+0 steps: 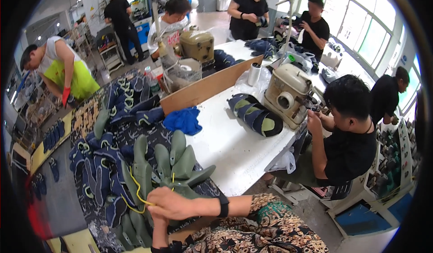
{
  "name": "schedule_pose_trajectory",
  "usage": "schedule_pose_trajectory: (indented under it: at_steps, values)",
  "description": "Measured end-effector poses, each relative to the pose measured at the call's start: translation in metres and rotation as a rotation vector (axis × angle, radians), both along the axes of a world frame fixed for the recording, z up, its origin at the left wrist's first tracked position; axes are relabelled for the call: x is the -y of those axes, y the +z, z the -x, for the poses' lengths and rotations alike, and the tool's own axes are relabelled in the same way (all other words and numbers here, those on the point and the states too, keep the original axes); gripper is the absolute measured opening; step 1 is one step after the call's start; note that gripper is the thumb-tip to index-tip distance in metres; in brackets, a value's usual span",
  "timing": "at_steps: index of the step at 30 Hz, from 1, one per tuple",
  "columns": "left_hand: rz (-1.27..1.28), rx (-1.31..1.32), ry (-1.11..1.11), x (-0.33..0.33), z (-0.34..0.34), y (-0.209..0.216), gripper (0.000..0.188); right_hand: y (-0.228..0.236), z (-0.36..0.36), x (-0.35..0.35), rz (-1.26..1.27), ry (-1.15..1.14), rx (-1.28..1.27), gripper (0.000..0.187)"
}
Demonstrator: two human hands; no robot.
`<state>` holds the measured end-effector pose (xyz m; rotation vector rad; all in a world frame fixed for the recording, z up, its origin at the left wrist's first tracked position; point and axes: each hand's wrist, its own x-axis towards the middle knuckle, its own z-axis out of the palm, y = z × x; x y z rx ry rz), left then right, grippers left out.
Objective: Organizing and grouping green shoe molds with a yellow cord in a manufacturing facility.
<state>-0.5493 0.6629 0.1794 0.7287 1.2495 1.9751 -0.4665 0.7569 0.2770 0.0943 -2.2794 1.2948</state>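
Note:
My right hand [175,204] is closed with a yellow cord [135,185] running out of its grip; the cord loops over the piled shoe parts. Just below it, my left hand [158,218] is closed against the same cord, partly hidden by the right. Both are close together over the near edge of the patterned work surface. Beyond my hands lie several green shoe lasts [184,162], fanned out with toes pointing various ways. To their left is a heap of navy shoe uppers [97,163] with pale green trim. More green lasts [131,230] lie beside my left hand.
A white table [221,151] carries a navy-and-green shoe [256,115] and a beige machine [288,95], where a person [349,131] sits. A blue cloth [182,120] lies by a wooden board [209,87]. At left runs a dark belt [58,199] with shoes; other people work farther back.

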Motion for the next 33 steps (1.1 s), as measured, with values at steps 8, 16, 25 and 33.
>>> schedule_pose_trajectory:
  at_steps: [8, 16, 25, 33]
  values:
    - [0.018, -0.001, -0.051, -0.024, -0.012, 0.048, 0.047, -0.071, -0.056, -0.038, -0.266, -0.363, 0.342, 0.068]
    - [-0.012, 0.147, -0.091, -0.038, -0.01, 0.077, 0.052, -0.093, -0.034, -0.043, -0.073, -0.452, 0.152, 0.046]
    - [-0.242, -0.041, -0.111, -0.051, 0.032, 0.179, 0.047, -0.012, -0.012, -0.038, -0.019, -0.44, -0.069, 0.035]
    - [-0.057, 0.32, 0.05, -0.013, 0.065, 0.093, 0.048, -0.049, -0.061, -0.048, -0.36, -0.268, 0.089, 0.02]
